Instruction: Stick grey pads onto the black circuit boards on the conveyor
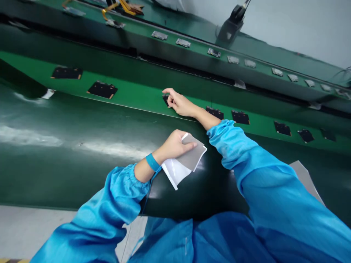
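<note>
My left hand (174, 145) is closed on a small stack of grey and white sheets (184, 162), held over the dark green table (68, 146). My right hand (179, 103) reaches forward to the bright green conveyor belt (131, 87). Its fingers curl down onto a small black square part (165, 99) lying on the belt, which the hand mostly hides. Both arms wear blue sleeves, and a blue wrist strap (152, 162) sits on my left wrist.
Several black square parts (102, 89) lie spaced along the near belt. A farther belt carries several small grey parts (182, 42). A black device on a stand (233, 22) is at the back. A grey sheet (305, 179) lies at my right elbow.
</note>
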Available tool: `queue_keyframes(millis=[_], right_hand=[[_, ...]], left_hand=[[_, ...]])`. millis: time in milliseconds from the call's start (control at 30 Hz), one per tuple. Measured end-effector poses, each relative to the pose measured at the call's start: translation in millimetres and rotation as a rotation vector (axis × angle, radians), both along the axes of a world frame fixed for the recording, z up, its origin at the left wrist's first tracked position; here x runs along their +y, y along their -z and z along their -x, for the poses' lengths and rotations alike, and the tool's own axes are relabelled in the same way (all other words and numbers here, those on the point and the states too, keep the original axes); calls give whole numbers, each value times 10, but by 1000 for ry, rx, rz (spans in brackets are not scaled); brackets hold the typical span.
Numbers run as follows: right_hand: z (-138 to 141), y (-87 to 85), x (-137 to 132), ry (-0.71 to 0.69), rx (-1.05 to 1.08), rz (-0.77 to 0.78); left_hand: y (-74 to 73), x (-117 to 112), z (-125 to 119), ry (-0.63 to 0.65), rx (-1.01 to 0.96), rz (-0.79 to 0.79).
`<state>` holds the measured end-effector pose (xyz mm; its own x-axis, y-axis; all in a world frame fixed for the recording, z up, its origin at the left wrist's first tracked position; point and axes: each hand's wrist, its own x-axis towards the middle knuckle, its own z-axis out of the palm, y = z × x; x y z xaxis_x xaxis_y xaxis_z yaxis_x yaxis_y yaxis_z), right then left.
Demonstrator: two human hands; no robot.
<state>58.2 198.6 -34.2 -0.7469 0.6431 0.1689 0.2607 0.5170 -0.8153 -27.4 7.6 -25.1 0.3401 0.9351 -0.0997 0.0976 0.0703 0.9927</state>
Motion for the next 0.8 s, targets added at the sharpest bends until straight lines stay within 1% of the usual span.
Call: queue_keyframes(millis=[233,400,467,800], right_hand=[[-118,55,55,10,-21,-7],[-205,110,78,-13,-105,-141],[-241,118,71,-10,-119,-173],[-423,101,70,-11,-126,-149]], left_hand=[[-24,-9,-31,36,-44,-16],[-14,-10,-37,49,-36,-20],[-18,-9,-34,48,-32,-19],[-31,-12,-37,60,-25,-29]])
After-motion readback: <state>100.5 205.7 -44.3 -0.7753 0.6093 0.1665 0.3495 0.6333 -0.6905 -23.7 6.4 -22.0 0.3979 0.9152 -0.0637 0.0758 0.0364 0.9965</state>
